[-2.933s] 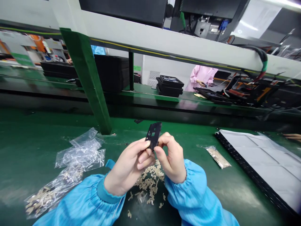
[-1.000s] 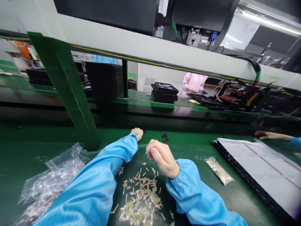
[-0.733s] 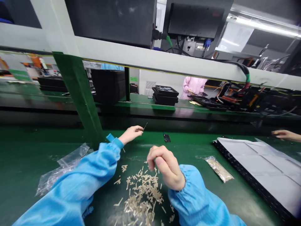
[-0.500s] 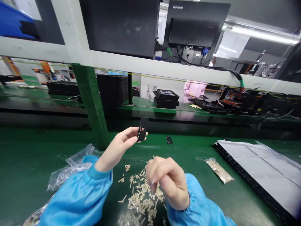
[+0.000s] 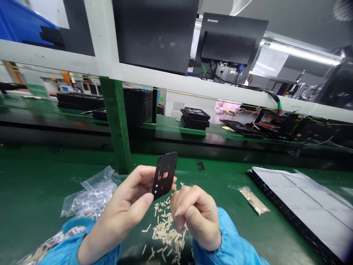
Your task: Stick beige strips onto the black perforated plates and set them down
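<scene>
My left hand (image 5: 127,209) pinches a flat black plastic plate (image 5: 164,175) with cut-outs, held upright in front of me above the green bench (image 5: 33,191). My right hand (image 5: 193,215) hovers just right of the plate with its fingers curled together; what they hold is hidden. Below both hands lies a pile of small beige strips (image 5: 168,228). A second small black plate (image 5: 200,165) lies on the bench farther back.
Clear plastic bags (image 5: 91,193) lie at the left. A small bag of beige strips (image 5: 251,198) lies right of my hands. A black tray under a white sheet (image 5: 300,202) fills the right side. A green post (image 5: 117,121) stands behind. A person in pink works beyond.
My left hand reached to the back of the bench, picked up a black plate and brought it close. My right hand closed over the strip pile and rose beside the plate.
</scene>
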A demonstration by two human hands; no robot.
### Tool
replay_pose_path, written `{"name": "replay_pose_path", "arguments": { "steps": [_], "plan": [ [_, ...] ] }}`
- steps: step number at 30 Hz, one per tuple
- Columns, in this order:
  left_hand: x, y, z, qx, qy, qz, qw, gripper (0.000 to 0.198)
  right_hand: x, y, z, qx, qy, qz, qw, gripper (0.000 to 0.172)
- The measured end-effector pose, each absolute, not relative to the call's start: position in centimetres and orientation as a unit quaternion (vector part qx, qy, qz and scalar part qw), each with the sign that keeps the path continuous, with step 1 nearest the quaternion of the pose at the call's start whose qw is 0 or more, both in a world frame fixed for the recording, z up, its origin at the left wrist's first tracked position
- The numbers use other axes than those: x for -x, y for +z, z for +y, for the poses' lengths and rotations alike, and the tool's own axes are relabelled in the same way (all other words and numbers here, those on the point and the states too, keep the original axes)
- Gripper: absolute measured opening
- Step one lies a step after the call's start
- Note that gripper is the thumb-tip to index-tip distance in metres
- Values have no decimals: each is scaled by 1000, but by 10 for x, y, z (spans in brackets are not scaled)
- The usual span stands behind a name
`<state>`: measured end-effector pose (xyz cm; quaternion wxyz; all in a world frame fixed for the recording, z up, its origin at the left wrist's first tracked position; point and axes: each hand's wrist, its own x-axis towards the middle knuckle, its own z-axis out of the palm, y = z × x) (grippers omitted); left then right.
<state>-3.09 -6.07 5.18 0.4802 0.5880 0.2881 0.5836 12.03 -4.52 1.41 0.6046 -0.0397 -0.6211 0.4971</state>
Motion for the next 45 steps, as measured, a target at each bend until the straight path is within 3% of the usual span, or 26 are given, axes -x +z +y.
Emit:
{"name": "replay_pose_path", "arguments": {
  "steps": [7, 10, 13, 15, 19, 26, 31, 34, 39, 45],
  "plan": [
    [38, 53, -52, -604, 606, 306, 417, 24, -118, 15, -18, 154, 354, -727, 568, 12],
    [42, 53, -46, -578, 640, 304, 406, 25, -112, 6, 11, 300, 281, -787, 460, 14],
    [47, 52, -32, -560, 669, 288, 394, 26, -102, -19, 41, 437, 181, -845, 249, 12],
    [51, 49, -17, -547, 678, 284, 401, 26, -97, -38, 56, 462, 170, -854, 167, 11],
    [58, 41, 12, -476, 700, 305, 437, 17, -88, -67, 73, 483, 156, -858, 75, 19],
    [63, 35, 23, -446, 720, 313, 430, 7, -71, -81, 80, 474, 151, -867, -14, 10],
    [62, 33, 24, -449, 737, 301, 406, 10, -57, -84, 75, 512, 165, -843, -14, 3],
    [62, 32, 27, -454, 735, 304, 401, 12, -58, -81, 79, 514, 211, -831, 17, 8],
    [59, 20, 36, -512, 700, 377, 325, 42, -85, -61, 86, 465, 328, -808, 150, 10],
    [33, -9, 47, -676, 476, 470, 309, 9, -133, -32, 59, 443, 384, -720, 371, 14]
  ]
}}
